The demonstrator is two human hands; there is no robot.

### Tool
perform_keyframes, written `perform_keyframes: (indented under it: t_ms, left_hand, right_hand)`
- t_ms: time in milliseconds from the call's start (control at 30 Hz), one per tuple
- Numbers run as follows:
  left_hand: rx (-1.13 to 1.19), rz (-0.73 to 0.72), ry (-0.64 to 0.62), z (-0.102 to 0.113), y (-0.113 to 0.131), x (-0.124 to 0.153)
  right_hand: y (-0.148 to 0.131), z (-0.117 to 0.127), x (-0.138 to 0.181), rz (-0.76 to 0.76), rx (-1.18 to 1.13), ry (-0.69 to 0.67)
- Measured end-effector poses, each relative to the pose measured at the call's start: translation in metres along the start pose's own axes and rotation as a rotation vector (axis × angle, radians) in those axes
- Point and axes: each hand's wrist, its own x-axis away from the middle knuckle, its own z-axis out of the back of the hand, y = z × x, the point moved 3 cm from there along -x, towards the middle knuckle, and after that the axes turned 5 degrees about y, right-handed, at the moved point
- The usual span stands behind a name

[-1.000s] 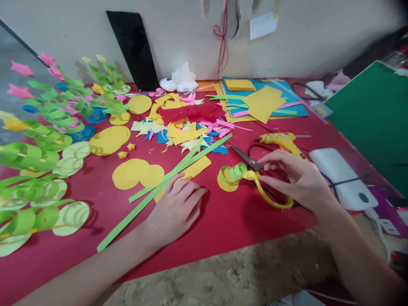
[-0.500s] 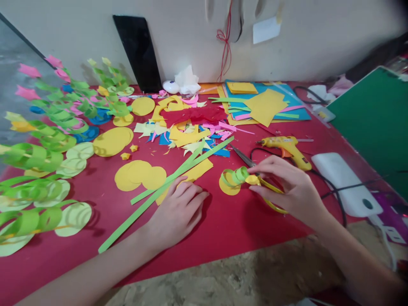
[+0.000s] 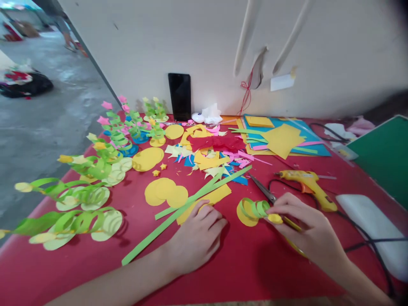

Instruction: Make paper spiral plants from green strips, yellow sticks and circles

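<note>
My right hand (image 3: pixel 307 221) pinches a paper flower (image 3: pixel 259 209) near its small yellow star. The flower has a curled green strip standing on a round yellow base (image 3: pixel 247 216), which touches the table. Beneath that hand lie scissors (image 3: pixel 264 188), blades pointing away and yellow handles partly covered. My left hand (image 3: pixel 200 236) rests palm down with loosely bent fingers on a yellow paper strip (image 3: pixel 219 196), beside two long green paper strips (image 3: pixel 188 204). Left of it are overlapping yellow paper circles (image 3: pixel 165 192) and two tiny yellow stars (image 3: pixel 159 169).
Finished-looking curled paper flowers (image 3: pixel 92 195) line the table's left side. Paper scraps (image 3: pixel 210 159) heap in the middle. A yellow glue gun (image 3: pixel 307 182), its cord and a white power bank-like box (image 3: pixel 369 225) lie right. A phone (image 3: pixel 180 97) leans against the wall.
My view has swung up and left, so the scene sits lower and farther right, and the floor at left shows. Both hands keep their places; the right still holds the paper flower.
</note>
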Motion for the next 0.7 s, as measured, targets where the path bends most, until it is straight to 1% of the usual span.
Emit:
perform_keyframes:
  t_ms: [100,167,300,367,433,500,533,567,700]
  left_hand:
    - [0.009,-0.018,0.008,0.000,0.000,0.000]
    - [0.016,-0.049,0.032,0.000,0.002,0.000]
    - [-0.007,-0.151,0.067,0.000,0.005,0.001]
    - [-0.033,-0.175,0.070,-0.001,0.005,0.002]
    - [-0.052,-0.180,0.070,-0.001,0.005,0.003]
    - [-0.067,-0.187,0.072,-0.002,0.005,0.003]
    - [-0.071,-0.193,0.072,-0.002,0.005,0.003]
    - [-0.075,-0.198,0.073,-0.002,0.005,0.002]
    - [-0.088,-0.208,0.079,-0.001,0.005,0.002]
  right_hand:
    - [-0.001,0.004,-0.003,0.008,0.049,0.013]
    - [-0.009,0.013,-0.010,0.026,0.080,0.058]
    - [-0.042,0.033,-0.038,0.036,0.108,0.260]
    - [-0.060,0.030,-0.056,0.077,0.100,0.271]
    - [-0.074,0.017,-0.078,0.167,0.063,0.244]
    - [-0.079,-0.003,-0.103,0.220,-0.016,0.192]
    - [-0.079,-0.015,-0.118,0.210,-0.037,0.150]
    - [-0.077,-0.026,-0.133,0.202,-0.039,0.146]
    - [-0.063,-0.068,-0.201,0.182,-0.035,0.180]
